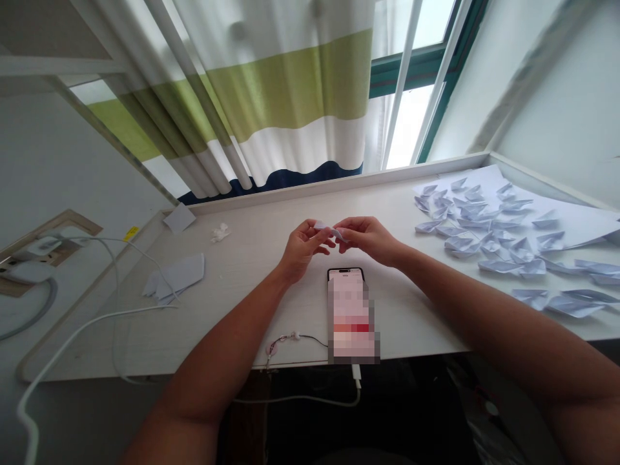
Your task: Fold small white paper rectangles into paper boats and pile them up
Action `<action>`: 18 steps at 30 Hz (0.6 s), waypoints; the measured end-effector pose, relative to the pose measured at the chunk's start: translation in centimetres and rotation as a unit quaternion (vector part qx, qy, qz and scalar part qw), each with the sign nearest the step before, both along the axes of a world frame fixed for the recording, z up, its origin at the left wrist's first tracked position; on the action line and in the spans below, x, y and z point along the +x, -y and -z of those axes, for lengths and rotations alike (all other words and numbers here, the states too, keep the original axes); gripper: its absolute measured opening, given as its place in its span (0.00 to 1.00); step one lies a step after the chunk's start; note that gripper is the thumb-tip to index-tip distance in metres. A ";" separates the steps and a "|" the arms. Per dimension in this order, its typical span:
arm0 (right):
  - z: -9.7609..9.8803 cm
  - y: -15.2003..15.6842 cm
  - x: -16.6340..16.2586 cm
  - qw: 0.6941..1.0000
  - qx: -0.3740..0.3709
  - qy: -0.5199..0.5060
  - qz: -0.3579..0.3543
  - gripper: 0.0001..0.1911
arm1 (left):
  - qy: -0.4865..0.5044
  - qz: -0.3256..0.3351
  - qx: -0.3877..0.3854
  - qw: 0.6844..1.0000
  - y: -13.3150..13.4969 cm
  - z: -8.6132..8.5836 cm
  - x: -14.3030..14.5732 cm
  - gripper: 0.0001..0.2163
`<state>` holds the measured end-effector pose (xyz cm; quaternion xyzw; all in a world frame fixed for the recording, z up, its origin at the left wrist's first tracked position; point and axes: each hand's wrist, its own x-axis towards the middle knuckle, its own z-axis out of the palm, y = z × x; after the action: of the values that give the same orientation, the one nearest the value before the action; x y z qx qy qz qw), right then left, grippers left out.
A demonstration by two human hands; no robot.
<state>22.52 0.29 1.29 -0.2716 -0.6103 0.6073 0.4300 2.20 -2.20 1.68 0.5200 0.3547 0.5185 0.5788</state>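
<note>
My left hand (304, 245) and my right hand (368, 237) meet above the middle of the white desk (252, 303). Between their pinched fingers they hold a small folded piece of white paper (327, 228). Both hands are closed on it, fingertips nearly touching. A phone (349, 310) lies flat on the desk just below the hands, its screen lit, a white cable plugged into its near end.
Several folded white paper boats (489, 226) are spread over the desk's right side on loose white sheets (571, 216). At the left lie a stack of white paper (177, 276), a crumpled scrap (220, 232) and white cables (97, 316). A striped curtain (271, 97) and a window stand behind.
</note>
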 end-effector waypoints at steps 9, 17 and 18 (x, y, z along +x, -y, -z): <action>0.0 0.1 -0.1 0.987 0.106 0.007 0.124 0.27 | 0.001 -0.097 -0.022 0.995 -0.5 0.4 -0.1 0.28; 0.1 0.6 -0.1 0.955 0.202 0.072 0.207 0.13 | -0.004 -0.058 -0.026 0.998 -0.3 0.4 0.0 0.26; 0.0 0.7 -0.1 0.951 0.211 0.073 0.212 0.12 | -0.003 -0.065 -0.030 0.997 -0.4 0.4 0.0 0.26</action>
<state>22.47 -0.43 1.31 -0.3415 -0.6829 0.3382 0.5501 2.16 -1.83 1.25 0.4797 0.4053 0.5423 0.5582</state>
